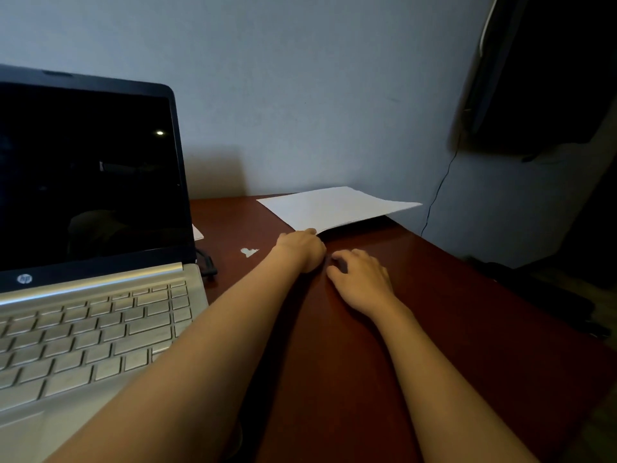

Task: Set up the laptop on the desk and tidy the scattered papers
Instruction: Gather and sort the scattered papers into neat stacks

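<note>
Head view: the papers (337,207) lie at the far side of the desk (434,312), their near corner pinched by the left hand (300,248); the right hand (362,279) rests beside it, loosely curled, empty. With the HP laptop (93,228) already open, tidying seems underway. The next move likely needs both hands to square the sheets.

Head-worn view, forward-down over desk (450,312)

Two bare forearms fill the lower part of the head view, uncovered right up to the wrists. The left forearm (200,345) looks broad and smooth, and the right forearm (434,369) looks slimmer. The left hand (300,248) and the right hand (362,279) are bare. The dim light hides the nails.
</note>
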`<state>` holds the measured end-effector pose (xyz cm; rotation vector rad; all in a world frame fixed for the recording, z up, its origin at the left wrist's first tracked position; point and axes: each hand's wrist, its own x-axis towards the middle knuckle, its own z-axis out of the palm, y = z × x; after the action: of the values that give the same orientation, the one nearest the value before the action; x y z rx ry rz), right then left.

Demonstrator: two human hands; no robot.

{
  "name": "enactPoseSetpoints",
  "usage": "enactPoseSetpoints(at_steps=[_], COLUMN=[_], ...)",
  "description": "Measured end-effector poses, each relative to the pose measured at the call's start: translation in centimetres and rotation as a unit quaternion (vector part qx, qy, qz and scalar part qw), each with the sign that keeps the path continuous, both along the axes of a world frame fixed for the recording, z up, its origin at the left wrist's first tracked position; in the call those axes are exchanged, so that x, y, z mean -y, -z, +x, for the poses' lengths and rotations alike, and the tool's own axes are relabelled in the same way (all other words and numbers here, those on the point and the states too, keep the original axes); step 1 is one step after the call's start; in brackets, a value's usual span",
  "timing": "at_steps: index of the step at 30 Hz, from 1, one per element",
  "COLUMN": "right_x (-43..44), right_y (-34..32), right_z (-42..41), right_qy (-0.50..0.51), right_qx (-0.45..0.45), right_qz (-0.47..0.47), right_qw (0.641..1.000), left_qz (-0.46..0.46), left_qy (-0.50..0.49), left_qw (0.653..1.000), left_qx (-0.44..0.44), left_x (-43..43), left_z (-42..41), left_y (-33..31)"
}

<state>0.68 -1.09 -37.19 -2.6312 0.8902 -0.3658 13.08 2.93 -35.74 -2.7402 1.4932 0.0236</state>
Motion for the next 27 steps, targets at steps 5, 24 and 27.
enactPoseSetpoints(at_steps=[5,24,27], right_x=[0.1,-3.6,-4.4], right_y=[-0.5,-1.9,-1.9], right_z=[-0.2,-5.2,-6.2], right_qy=[0.034,0.159,0.167], right_qx=[0.096,0.456,0.468], right_qz=[0.119,0.490,0.485], right_qw=[0.988,0.726,0.719], left_qz=[-0.013,0.034,0.003], left_qy=[0.022,0.163,0.151], left_qw=[0.999,0.983,0.973], left_qx=[-0.035,-0.076,-0.177], left_x=[-1.6,-12.4,-13.7], left_z=[-0.4,-8.3,-9.3], left_y=[0.2,-1.2,-1.7])
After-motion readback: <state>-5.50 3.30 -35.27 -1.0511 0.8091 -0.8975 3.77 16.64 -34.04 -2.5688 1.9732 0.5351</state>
